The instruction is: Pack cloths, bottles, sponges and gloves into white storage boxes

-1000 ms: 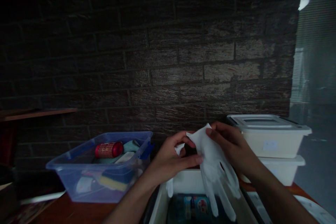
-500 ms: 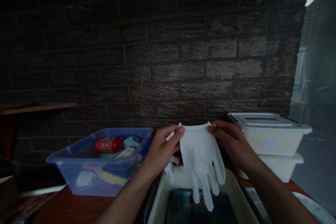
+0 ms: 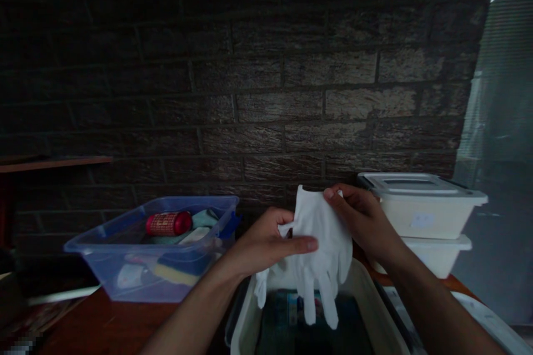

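Observation:
A white glove (image 3: 320, 233) hangs fingers down over an open cream bin (image 3: 242, 328). My right hand (image 3: 360, 216) pinches its cuff at the upper right corner, thumb in front. My left hand (image 3: 270, 244) lies across the glove's left side, its thumb over the front and its other fingers behind, closed on the fabric. More white fabric with glove-like fingers (image 3: 261, 287) dangles below my left hand; whether it is a second glove I cannot tell for sure. Inside the bin, a dark item with a coloured label (image 3: 292, 308) lies in shadow.
At left, a clear bluish tub (image 3: 145, 283) holds a red can-like container (image 3: 169, 223), cloths and a yellow sponge-like piece (image 3: 177, 273). Two stacked lidded white boxes (image 3: 425, 216) stand at right. Behind is a dark brick wall (image 3: 258, 77); a wooden shelf (image 3: 54, 164) juts out at left.
My left hand has shifted from the cuff's left corner down onto the glove's front. My right hand has slid slightly inward along the cuff. The camera view has shifted a little.

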Available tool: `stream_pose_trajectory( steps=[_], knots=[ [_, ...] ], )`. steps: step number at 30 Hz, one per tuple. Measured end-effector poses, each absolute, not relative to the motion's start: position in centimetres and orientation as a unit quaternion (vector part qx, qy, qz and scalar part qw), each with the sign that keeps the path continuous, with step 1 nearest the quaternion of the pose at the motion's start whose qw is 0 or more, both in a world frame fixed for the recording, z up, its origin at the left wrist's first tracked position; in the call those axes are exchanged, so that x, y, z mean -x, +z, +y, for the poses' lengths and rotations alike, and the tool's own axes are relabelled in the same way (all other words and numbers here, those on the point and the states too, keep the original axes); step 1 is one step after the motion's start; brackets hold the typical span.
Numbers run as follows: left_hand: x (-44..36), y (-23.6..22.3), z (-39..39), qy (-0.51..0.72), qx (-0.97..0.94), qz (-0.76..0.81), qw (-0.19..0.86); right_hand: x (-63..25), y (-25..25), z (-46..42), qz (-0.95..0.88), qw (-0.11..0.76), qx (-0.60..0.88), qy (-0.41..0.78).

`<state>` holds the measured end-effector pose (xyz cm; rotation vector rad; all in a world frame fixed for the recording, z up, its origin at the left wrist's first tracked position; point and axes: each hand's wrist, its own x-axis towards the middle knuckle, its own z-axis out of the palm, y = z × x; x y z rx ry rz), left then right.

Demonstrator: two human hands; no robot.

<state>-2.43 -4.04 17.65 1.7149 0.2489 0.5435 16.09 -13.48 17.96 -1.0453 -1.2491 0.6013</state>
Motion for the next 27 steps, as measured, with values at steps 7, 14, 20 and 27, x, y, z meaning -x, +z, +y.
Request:
stream_pose_trajectory(
  steps=[7,14,20,27],
  knots=[
    [2.6,17.2,-3.5,0.252,-0.767,0.162,0.568,-18.8,18.4,-13.4,-0.527,0.696,0.466,0.145],
    [2.9,17.6,-3.6,0.208,-0.759,0.184,0.589,-18.8,18.4,-13.3,-0.544,0.689,0.457,0.143],
    [2.4,16.9,-3.9,0.208,-0.74,0.183,0.613,-17.6,18.2,-13.4,-0.543,0.697,0.426,0.193],
    [2.1,16.7,-3.5,0.158,-0.795,0.083,0.579,-18.5,18.1,-13.0,-0.534,0.717,0.427,0.137]
  ],
)
